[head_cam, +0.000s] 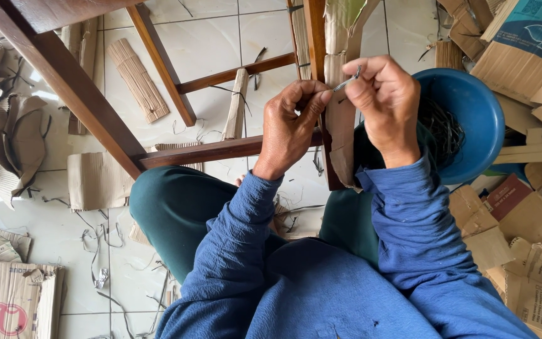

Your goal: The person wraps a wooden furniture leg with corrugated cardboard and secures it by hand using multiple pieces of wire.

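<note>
We see our right hand pinching a thin metal needle, its long axis pointing toward 2 o'clock. Our left hand, at 9 o'clock and just beside it, pinches the cardboard strip on the wooden chair leg.

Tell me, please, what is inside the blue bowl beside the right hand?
The blue bowl holds a tangle of thin dark strands. The right hand and its blue sleeve cover the bowl's near-left part, so anything lying there cannot be seen.
</note>
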